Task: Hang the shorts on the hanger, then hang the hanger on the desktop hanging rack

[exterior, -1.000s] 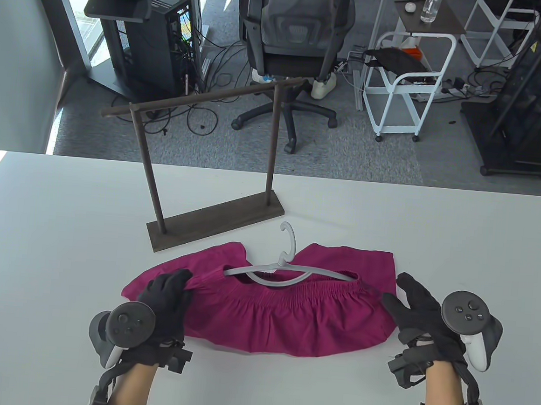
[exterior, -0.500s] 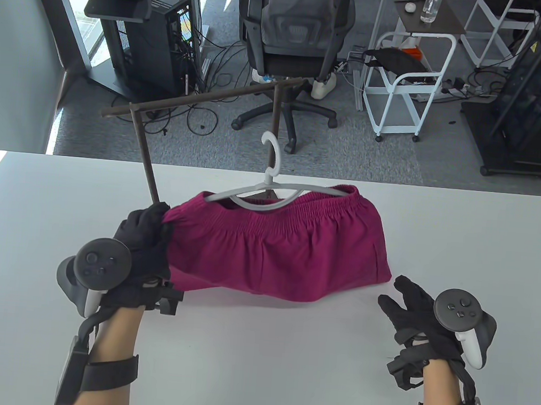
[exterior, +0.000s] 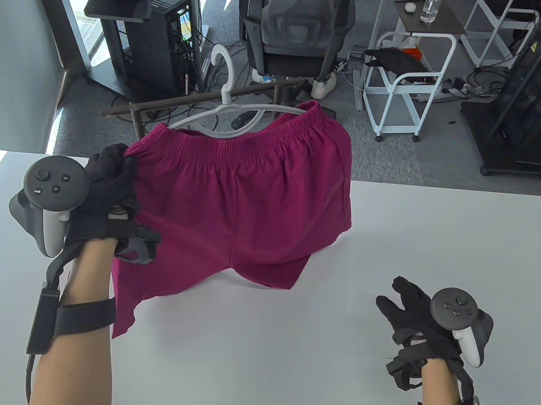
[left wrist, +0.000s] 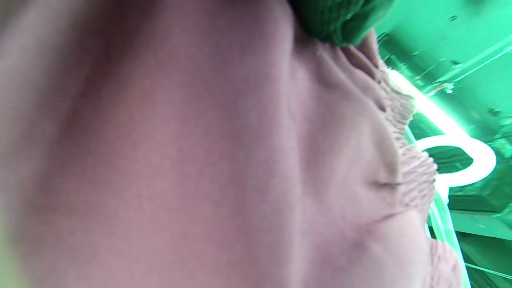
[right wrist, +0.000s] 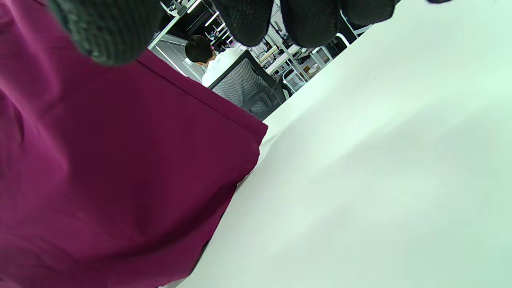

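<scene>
From above, the left hand pinches the left waistband end of the magenta shorts, lifted on the white hanger in front of the rack. The right hand rests near right, fingers spread, well apart. The left wrist view shows mostly fabric; the right wrist view shows the shorts' hem left of the fingertips.

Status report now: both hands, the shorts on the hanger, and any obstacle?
Left hand grips shorts at waistband corner, hanger inside. Right hand open, idle on table. Hook not yet on rack. Nothing in the way.
</scene>
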Demonstrator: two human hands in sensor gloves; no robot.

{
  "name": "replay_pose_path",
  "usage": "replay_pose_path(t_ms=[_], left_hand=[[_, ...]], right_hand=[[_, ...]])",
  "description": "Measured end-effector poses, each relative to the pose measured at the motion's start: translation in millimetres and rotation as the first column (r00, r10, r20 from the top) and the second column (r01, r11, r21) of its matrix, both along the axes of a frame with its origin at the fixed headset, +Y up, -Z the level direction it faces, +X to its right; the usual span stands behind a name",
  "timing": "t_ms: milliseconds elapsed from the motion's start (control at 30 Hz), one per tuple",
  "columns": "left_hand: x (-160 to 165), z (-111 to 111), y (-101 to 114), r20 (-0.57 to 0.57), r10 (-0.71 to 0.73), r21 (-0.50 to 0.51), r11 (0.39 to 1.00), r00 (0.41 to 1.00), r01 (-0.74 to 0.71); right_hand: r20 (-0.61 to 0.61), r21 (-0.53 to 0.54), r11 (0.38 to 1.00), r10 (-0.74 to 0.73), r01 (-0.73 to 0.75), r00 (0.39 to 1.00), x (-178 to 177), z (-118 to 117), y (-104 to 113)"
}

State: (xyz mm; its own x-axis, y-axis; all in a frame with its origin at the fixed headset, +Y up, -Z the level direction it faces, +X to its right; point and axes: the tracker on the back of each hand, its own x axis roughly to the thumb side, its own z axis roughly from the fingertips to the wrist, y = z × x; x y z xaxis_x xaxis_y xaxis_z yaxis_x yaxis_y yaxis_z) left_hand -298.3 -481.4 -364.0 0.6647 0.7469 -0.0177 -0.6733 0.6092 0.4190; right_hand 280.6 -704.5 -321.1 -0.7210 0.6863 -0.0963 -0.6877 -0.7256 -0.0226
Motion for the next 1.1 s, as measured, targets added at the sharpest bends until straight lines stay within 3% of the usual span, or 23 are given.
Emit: replay_pose_path(t_ms=[233,533,1100], left_hand=[[-23.9,-20.0,-17.0,-0.044,0.037,-0.082,0.996,0.998,-0.041],[-45.8,-33.3,-55.4,-0.065,0.075,-0.161,0.983,0.995,-0.085],[-49.2,-41.0,-93.8,-0.053,0.000,-0.144,0.990,0.999,-0.007]], right_hand=[[-0.007,-0.014,1.000,0.014,-0.014,1.000,-2.2,-0.8,0.2],[-0.015,-0.044,0.997,0.060,-0.061,0.998,-6.4,-2.3,-2.5],[-0.017,-0.085,0.989,0.117,-0.118,0.993,-9.9,-3.7,-4.7]])
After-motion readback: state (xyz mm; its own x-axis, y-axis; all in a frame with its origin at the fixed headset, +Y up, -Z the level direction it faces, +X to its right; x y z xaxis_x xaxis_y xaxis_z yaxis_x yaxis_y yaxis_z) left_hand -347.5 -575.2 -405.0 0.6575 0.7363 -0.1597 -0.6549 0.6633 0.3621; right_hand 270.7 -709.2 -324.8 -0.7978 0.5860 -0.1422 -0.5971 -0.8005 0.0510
